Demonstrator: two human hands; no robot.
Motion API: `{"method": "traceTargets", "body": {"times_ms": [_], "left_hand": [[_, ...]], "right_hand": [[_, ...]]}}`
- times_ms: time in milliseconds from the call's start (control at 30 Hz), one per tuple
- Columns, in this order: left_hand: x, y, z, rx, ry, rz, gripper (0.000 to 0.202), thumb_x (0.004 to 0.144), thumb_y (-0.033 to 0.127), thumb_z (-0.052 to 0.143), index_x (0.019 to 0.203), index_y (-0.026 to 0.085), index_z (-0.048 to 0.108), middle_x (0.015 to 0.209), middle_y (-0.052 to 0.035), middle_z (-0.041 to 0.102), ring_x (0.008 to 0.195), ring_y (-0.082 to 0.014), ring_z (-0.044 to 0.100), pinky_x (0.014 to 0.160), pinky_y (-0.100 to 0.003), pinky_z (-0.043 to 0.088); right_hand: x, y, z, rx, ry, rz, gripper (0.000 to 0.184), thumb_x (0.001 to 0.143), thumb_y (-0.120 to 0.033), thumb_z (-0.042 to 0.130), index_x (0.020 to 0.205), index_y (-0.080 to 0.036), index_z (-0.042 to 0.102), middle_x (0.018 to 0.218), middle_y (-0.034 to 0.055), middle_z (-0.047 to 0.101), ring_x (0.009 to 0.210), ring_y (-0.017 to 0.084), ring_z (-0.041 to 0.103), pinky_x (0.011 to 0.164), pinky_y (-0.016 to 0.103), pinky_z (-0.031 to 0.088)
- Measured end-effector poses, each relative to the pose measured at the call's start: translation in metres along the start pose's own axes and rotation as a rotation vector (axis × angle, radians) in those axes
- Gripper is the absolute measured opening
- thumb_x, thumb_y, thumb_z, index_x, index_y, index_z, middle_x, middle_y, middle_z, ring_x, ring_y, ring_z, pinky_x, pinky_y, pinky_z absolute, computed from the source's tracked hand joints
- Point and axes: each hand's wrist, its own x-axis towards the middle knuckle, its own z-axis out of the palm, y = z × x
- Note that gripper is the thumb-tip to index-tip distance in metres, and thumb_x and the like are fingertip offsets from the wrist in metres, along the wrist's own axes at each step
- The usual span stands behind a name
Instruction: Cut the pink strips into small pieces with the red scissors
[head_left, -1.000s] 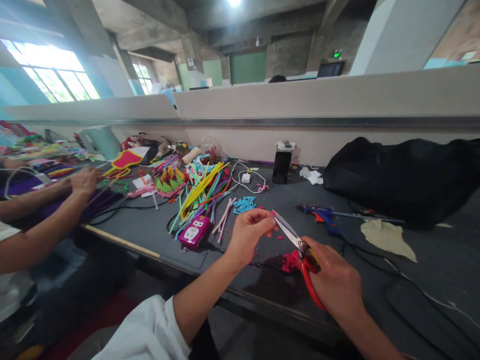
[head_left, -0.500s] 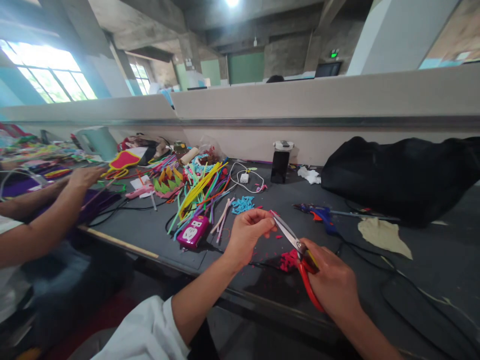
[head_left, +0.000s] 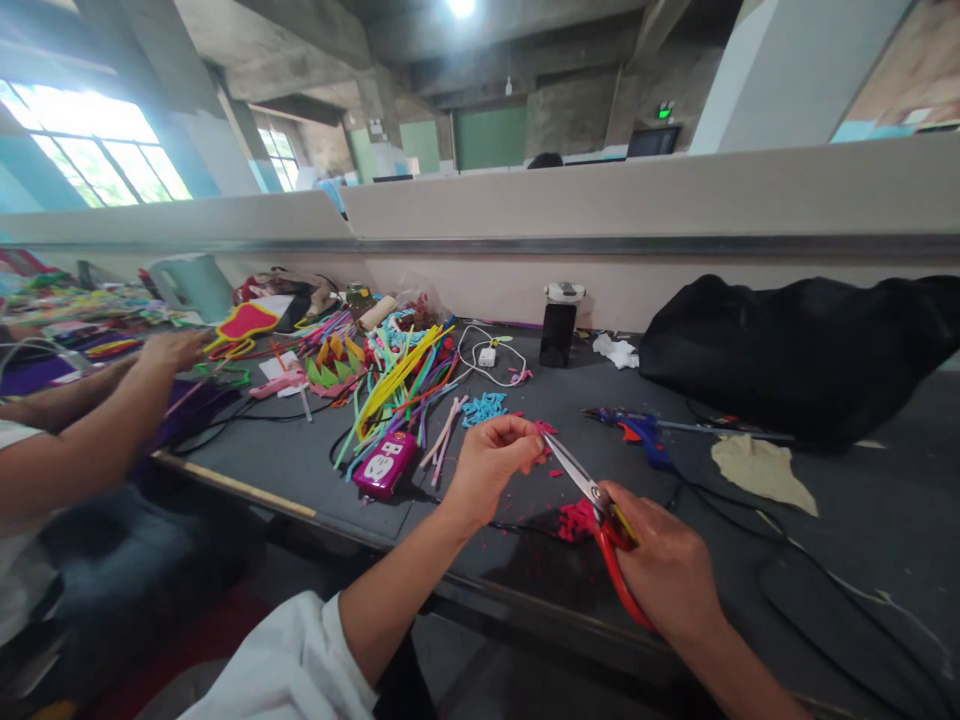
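Observation:
My left hand (head_left: pixel 491 470) is closed in a pinch, thumb against forefinger, on a short pink-red piece of pipe cleaner (head_left: pixel 545 428), mostly hidden by the fingertips. Wrapped around the red handles of a pair of scissors (head_left: pixel 576 474), my right hand (head_left: pixel 667 565) points the blades at those fingertips. The blades look nearly together, their tips by the pink-red piece. Below the blades lies a small heap of pink-red cut pieces (head_left: pixel 576 521). Beyond my left hand is a pile of short blue pieces (head_left: pixel 484 408).
Long coloured pipe cleaners (head_left: pixel 397 380) lie left of centre, behind a purple power socket (head_left: pixel 385 464). A blue glue gun (head_left: pixel 649 440) with its cord is on the right, before a black bag (head_left: pixel 787 360). A phone (head_left: pixel 557 335) stands upright. A co-worker's arm (head_left: pixel 112 410) reaches in at left.
The scissor blades, slightly apart before, have come closer together at my left fingertips. Both hands stay almost in place, and the view has shifted slightly.

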Motion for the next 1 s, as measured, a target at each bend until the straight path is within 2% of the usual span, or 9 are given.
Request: {"method": "traceTargets", "body": {"times_ms": [133,267,367,467,600,700,800,900,1000], "left_hand": [[0.0,0.0,0.0,0.015,-0.023,-0.015,0.01,0.065,0.02,0.07,0.068,0.012,0.065,0.06,-0.0012,0.063,0.051,-0.0072,0.05,0.05,-0.019,0.036],[-0.002,-0.003,-0.001,0.021,-0.106,-0.051,0.011,0.065,0.021,0.071,0.07,0.013,0.065,0.061,-0.0008,0.063,0.053,-0.0079,0.052,0.05,-0.02,0.037],[-0.002,-0.007,-0.001,0.063,-0.201,-0.093,0.012,0.066,0.022,0.072,0.072,0.013,0.066,0.063,-0.0002,0.063,0.054,-0.0072,0.051,0.052,-0.019,0.037],[-0.002,-0.011,-0.001,0.136,-0.325,-0.159,0.012,0.062,0.02,0.071,0.071,0.013,0.067,0.064,0.0,0.063,0.056,-0.0078,0.052,0.056,-0.021,0.038],[-0.003,-0.015,0.002,0.194,-0.467,-0.279,0.007,0.058,0.014,0.064,0.064,0.012,0.065,0.057,0.0019,0.059,0.051,-0.0071,0.047,0.052,-0.021,0.034],[-0.003,-0.018,0.003,0.196,-0.541,-0.364,0.011,0.057,0.013,0.06,0.066,0.012,0.066,0.056,0.0017,0.058,0.05,-0.0073,0.047,0.05,-0.021,0.033],[0.0,-0.022,0.003,0.172,-0.569,-0.403,0.012,0.055,0.013,0.059,0.065,0.012,0.065,0.055,0.0009,0.059,0.05,-0.008,0.048,0.049,-0.021,0.034],[0.003,-0.026,0.001,0.129,-0.576,-0.429,0.008,0.056,0.015,0.059,0.063,0.013,0.063,0.053,0.0009,0.057,0.049,-0.0082,0.048,0.049,-0.021,0.034],[0.003,-0.027,0.001,0.158,-0.511,-0.362,0.008,0.059,0.018,0.062,0.066,0.014,0.062,0.055,0.0013,0.056,0.051,-0.0083,0.047,0.051,-0.021,0.034]], "right_hand": [[-0.001,0.001,-0.003,0.065,0.058,-0.048,0.029,0.083,-0.016,0.048,0.108,-0.021,0.061,0.085,0.0016,0.07,0.072,0.016,0.066,0.066,0.025,0.05],[0.0,-0.001,-0.007,0.076,0.102,-0.051,0.028,0.085,-0.024,0.054,0.113,-0.024,0.058,0.091,0.0026,0.069,0.079,0.018,0.066,0.07,0.027,0.051],[0.002,-0.003,-0.009,0.146,0.132,-0.078,0.033,0.087,-0.027,0.056,0.12,-0.023,0.055,0.099,0.0043,0.067,0.086,0.018,0.064,0.077,0.029,0.051],[0.003,-0.005,-0.008,0.196,0.14,-0.036,0.039,0.086,-0.029,0.057,0.125,-0.024,0.052,0.108,0.005,0.065,0.093,0.019,0.063,0.084,0.031,0.051],[0.005,-0.008,-0.004,0.248,0.128,0.036,0.043,0.086,-0.028,0.058,0.128,-0.026,0.049,0.116,0.0042,0.064,0.097,0.019,0.064,0.088,0.032,0.05],[0.009,-0.011,-0.002,0.315,0.082,0.018,0.04,0.088,-0.026,0.055,0.128,-0.026,0.049,0.115,0.0035,0.065,0.1,0.018,0.064,0.09,0.031,0.05],[0.013,-0.013,-0.003,0.362,0.035,-0.007,0.036,0.088,-0.025,0.055,0.124,-0.024,0.051,0.112,0.0037,0.067,0.099,0.017,0.065,0.089,0.029,0.051],[0.015,-0.015,-0.004,0.396,0.008,0.067,0.034,0.089,-0.028,0.054,0.123,-0.023,0.052,0.106,0.0034,0.068,0.091,0.015,0.067,0.084,0.026,0.053],[0.016,-0.016,-0.004,0.396,0.011,0.149,0.035,0.089,-0.031,0.054,0.122,-0.021,0.053,0.099,0.0032,0.07,0.081,0.014,0.069,0.077,0.024,0.054]]}}
